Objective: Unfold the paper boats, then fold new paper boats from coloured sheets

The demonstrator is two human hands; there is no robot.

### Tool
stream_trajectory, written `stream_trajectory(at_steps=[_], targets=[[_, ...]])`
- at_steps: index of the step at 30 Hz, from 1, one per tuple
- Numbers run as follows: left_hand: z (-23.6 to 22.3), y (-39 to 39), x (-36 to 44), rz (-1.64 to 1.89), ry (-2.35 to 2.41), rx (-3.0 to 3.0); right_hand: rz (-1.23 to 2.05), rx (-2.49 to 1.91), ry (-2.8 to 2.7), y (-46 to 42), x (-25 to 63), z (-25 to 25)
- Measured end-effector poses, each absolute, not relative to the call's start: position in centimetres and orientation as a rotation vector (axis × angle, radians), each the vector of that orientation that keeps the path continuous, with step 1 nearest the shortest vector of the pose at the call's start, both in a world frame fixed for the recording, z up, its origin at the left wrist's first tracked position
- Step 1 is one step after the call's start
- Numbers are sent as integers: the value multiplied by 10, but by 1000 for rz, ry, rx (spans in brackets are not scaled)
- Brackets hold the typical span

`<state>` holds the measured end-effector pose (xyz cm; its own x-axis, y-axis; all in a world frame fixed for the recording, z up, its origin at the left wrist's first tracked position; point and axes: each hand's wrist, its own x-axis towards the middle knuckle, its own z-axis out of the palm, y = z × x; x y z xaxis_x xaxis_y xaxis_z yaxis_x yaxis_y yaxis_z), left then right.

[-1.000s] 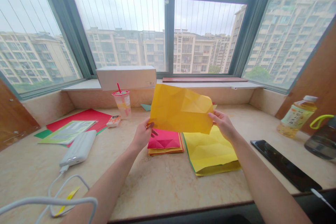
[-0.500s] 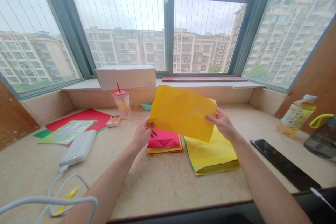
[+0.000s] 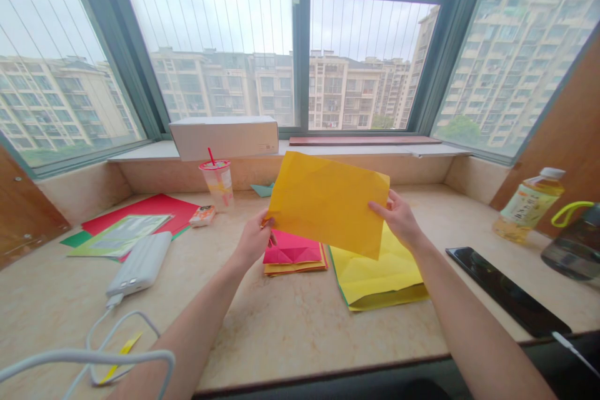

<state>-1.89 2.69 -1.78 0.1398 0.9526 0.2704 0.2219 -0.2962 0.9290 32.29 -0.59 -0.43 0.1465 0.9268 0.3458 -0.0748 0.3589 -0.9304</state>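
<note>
A sheet of orange-yellow paper (image 3: 330, 203) is held up in the air, tilted, between my two hands. My left hand (image 3: 255, 237) pinches its lower left corner. At the right edge, my right hand (image 3: 397, 217) grips it with the thumb on the near face. Below the sheet, a small stack of folded pink paper (image 3: 293, 254) with orange layers lies on the counter. Beside that stack rests a larger folded yellow paper (image 3: 379, 281) with a green edge, partly covered by the held sheet and my right arm.
On the left lie red paper (image 3: 171, 206), a white power bank (image 3: 140, 265) with a cable, and a plastic cup (image 3: 218, 181). A teal folded paper (image 3: 262, 189) sits behind. On the right are a phone (image 3: 506, 290), a tea bottle (image 3: 529, 206) and a dark bottle (image 3: 576, 247).
The orange-yellow sheet has shifted slightly right and down at its right side, and looks a little flatter. My left fingers have drawn in closer together; both hands keep their grip.
</note>
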Motion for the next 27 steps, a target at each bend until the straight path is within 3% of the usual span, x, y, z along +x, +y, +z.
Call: stream_trajectory(at_steps=[19,27], targets=[[-12,21,-16,1096,1159,1657,647,-1098,-1094,9,341,-19],[-13,24,-18,1166,1140,1370,884,-1070,-1130,2,338,-11]])
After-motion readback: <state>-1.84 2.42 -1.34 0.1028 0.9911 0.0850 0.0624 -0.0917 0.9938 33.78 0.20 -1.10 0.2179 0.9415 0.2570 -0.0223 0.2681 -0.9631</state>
